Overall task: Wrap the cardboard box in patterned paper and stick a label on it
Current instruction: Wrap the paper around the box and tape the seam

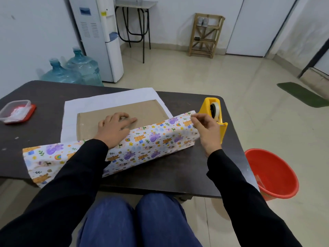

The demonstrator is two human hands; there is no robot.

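Observation:
A flat brown cardboard box [142,110] lies on a sheet of patterned paper [151,139] whose white underside shows behind the box. The near part of the paper, printed with bears and rainbows, is folded up over the box's front edge. My left hand [114,127] lies flat on the box top, pressing down beside the folded paper. My right hand [206,129] pinches the paper's right corner between thumb and fingertips, just in front of the tape dispenser.
A yellow tape dispenser [213,113] stands at the dark table's [44,97] right edge. A clear container with a red lid [16,111] sits far left. An orange bucket [272,173] stands on the floor to the right. Water bottles stand behind the table.

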